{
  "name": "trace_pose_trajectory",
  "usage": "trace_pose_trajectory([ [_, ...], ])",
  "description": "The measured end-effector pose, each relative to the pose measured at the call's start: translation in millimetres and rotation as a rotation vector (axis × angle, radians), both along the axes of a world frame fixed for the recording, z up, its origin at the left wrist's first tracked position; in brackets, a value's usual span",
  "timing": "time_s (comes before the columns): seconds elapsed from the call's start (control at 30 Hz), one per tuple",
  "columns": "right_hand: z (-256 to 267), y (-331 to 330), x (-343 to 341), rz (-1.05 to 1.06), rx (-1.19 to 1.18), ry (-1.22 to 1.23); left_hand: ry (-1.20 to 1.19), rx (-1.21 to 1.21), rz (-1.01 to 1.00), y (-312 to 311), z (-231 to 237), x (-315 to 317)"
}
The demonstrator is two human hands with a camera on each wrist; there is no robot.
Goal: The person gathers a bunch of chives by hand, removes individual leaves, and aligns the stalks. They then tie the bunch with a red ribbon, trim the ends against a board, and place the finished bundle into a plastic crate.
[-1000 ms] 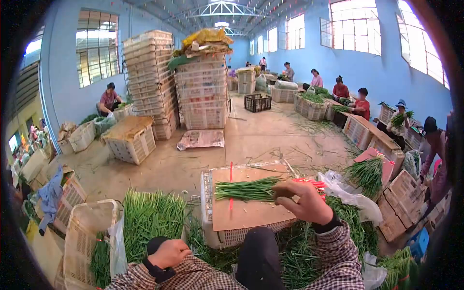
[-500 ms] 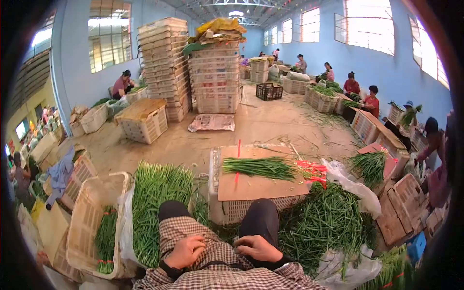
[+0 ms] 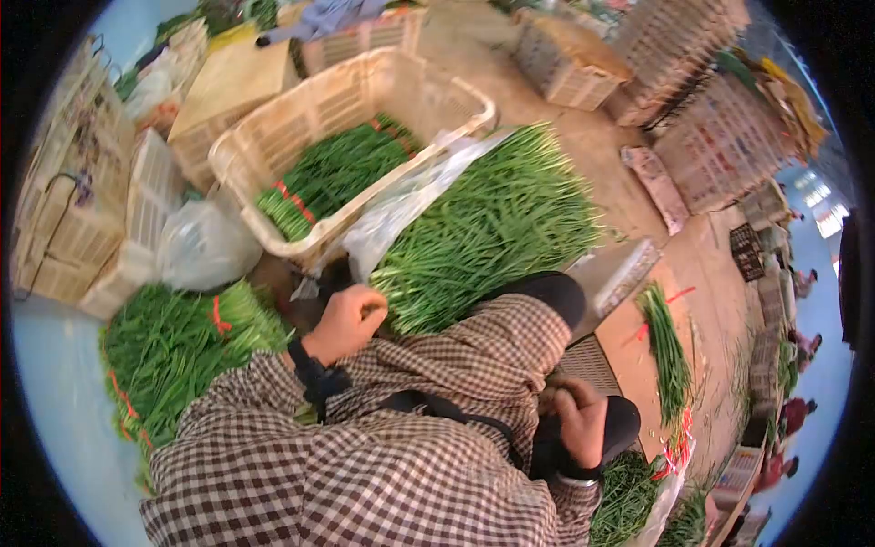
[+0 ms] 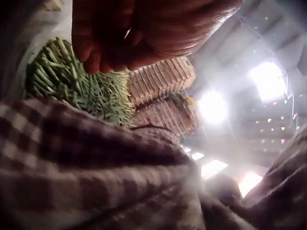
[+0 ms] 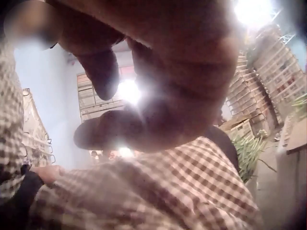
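Observation:
My left hand [image 3: 342,324] hovers over the checked lap with loosely bent fingers and holds nothing. Just beyond it lies a big pile of long green vegetable stalks [image 3: 492,228], pale ends toward one side. Near the right knee is my right hand [image 3: 579,419], empty, its thumb and fingers apart in the right wrist view. To its right, a small bunch of green stalks [image 3: 668,356] lies across a red tie [image 3: 679,294] on a brown board [image 3: 629,351]. Red ties [image 3: 676,448] are heaped at the board's near end.
A plastic crate [image 3: 365,82] beyond the left hand holds tied green bundles [image 3: 342,173]. More tied bundles [image 3: 182,337] lie at the left, beside a white plastic bag [image 3: 208,244]. Loose greens [image 3: 624,497] lie below the board. Stacked crates [image 3: 720,137] stand farther off.
The right hand has left the bunch on the board and come back to the lap, empty. The head view has swung left and tilted. The bunch stays on the board.

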State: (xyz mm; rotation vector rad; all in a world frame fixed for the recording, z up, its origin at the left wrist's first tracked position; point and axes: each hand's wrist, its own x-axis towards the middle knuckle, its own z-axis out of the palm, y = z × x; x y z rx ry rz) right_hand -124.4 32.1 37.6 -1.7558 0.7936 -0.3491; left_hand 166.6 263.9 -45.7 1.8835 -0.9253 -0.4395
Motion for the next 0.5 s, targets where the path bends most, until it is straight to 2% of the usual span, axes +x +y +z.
trace_pose_trajectory([
  [0.03, 2, -7, 15, 0.036, -0.036, 0.006, 0.013, 0.044, 0.014, 2, -7, 8],
  [0.1, 6, -18, 43, 0.147, -0.085, 0.070, -0.057, 0.165, -0.094, -7, 9, 20],
  [0.13, 7, -20, 61, 0.186, -0.095, 0.060, -0.226, 0.066, -0.095, -17, 1, 23],
  [0.17, 12, -19, 81, 0.276, -0.207, 0.043, -0.408, -0.037, -0.103, -28, -7, 28],
  [0.27, -4, -25, 119, 0.405, -0.258, 0.050, -0.385, 0.040, -0.303, -52, -22, 49],
  [0.3, -7, -23, 128, 0.425, -0.243, 0.086, -0.391, 0.129, -0.306, -52, -29, 54],
  [0.37, -15, -24, 129, 0.467, -0.282, 0.101, -0.475, 0.058, -0.248, -47, -40, 65],
  [0.43, -35, -26, 120, 0.522, -0.380, 0.069, -0.372, 0.067, -0.215, -40, -49, 76],
  [0.5, -39, -25, 115, 0.489, -0.360, 0.030, -0.304, 0.042, -0.151, -43, -43, 83],
])
